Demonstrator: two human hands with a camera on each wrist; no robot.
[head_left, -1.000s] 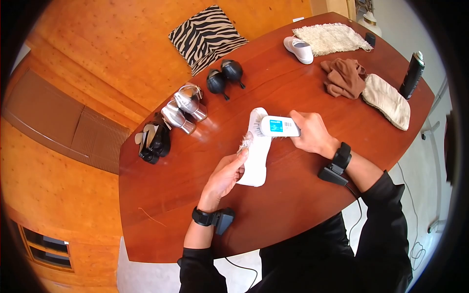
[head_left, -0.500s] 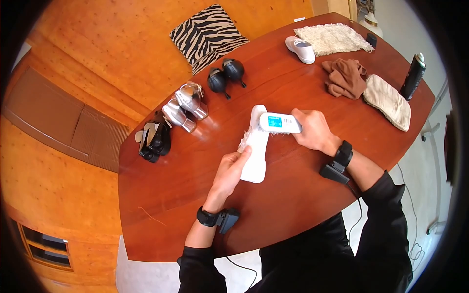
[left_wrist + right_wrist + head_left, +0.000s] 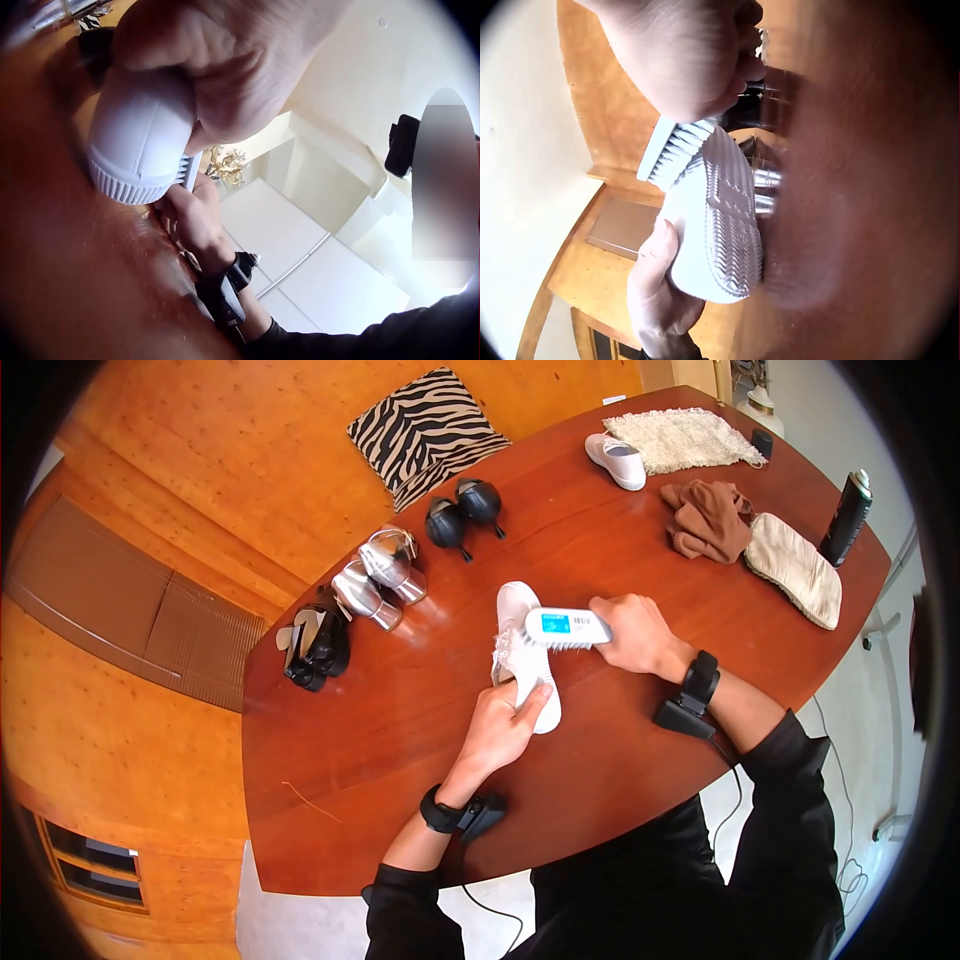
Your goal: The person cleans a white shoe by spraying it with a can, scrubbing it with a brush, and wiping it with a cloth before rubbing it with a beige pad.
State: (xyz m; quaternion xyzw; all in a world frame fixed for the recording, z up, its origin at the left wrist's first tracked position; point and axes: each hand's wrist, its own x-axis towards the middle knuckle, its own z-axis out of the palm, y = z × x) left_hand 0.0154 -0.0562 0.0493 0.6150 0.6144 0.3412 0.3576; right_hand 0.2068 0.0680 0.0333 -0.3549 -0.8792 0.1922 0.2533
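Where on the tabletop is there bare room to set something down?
Bare tabletop lies between the black heels and the brown cloth, and left of the left hand, apart from a thin strand. Crowded: the far right, with spray can, cream pad, second white shoe and shaggy mat; the left edge, with silver shoes.

In the head view, two black shoes (image 3: 324, 648) are seen at nine o'clock, two silver shoes (image 3: 388, 560) at ten, two black heels (image 3: 479, 502) at eleven, one spray can (image 3: 846, 520) at two; two white shoes (image 3: 517, 602) and one brush (image 3: 570, 627) are counted.
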